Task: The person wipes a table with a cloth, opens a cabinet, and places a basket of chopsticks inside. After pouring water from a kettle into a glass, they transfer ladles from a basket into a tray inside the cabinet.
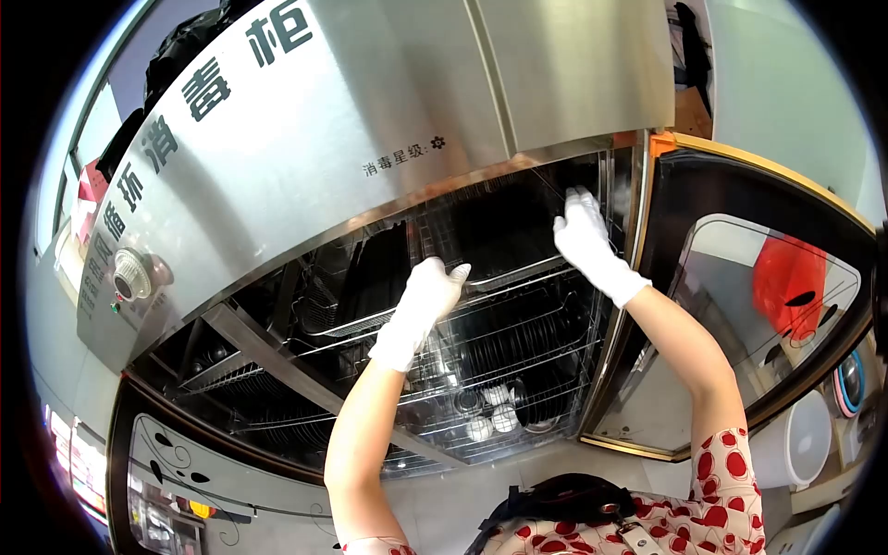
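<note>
Both my hands wear white gloves and reach into the upper part of an open steel cabinet. My left hand (432,287) is at the front edge of a wire rack (356,324), its fingers curled and the thumb apart; what the fingers hold, if anything, is hidden. To the right, my right hand (585,231) has its fingers stretched upward near the right side of the opening, with nothing visible in it. Dark, flat tray-like shapes (509,217) lie on the rack between the hands. A narrower dark piece (375,268) stands left of my left hand.
Lower racks hold rows of dark plates (527,342) and several white bowls or cups (499,416). A steel post (277,356) divides the cabinet. The right door (680,370) stands open, reflecting a red bag; the left door (213,481) is open too. A white bucket (800,439) is at right.
</note>
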The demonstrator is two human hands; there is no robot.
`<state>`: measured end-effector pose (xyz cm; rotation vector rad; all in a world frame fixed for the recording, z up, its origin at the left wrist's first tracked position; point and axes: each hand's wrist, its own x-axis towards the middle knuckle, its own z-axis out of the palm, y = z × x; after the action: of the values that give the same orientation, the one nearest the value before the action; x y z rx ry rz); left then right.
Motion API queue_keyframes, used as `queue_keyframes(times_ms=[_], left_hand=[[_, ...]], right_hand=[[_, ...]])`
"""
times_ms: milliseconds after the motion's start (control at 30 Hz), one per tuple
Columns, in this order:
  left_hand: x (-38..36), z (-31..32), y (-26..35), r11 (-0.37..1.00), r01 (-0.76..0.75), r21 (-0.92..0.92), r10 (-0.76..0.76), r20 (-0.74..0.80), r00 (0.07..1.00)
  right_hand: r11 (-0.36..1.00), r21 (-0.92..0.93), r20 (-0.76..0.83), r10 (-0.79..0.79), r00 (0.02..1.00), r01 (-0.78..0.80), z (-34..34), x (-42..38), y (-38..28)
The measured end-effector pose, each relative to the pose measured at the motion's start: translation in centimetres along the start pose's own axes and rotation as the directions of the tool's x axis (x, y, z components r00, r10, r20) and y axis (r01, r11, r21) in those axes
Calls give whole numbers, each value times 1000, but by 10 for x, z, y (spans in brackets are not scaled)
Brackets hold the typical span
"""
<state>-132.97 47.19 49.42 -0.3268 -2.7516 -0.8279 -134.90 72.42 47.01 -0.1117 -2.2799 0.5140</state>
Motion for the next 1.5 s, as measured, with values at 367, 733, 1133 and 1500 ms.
queue_keyframes(times_ms=[367, 733, 1133, 1500], left_hand=[[77, -8, 43, 960, 262, -98, -228, 269, 936], [137, 72, 24, 953, 297, -55, -275, 243, 930], [146, 84, -8, 804, 263, -533, -196, 182, 964], [172, 104, -41, 569, 343, -747, -216, 267, 939]], right_hand=[[995, -43, 751, 94, 654, -93, 12, 62, -35], [990, -51, 765, 125, 632, -133, 56, 75, -33], [994, -40, 735, 100, 671, -105, 69, 64, -63], [821, 386, 728, 9, 686, -421, 66, 66, -48]])
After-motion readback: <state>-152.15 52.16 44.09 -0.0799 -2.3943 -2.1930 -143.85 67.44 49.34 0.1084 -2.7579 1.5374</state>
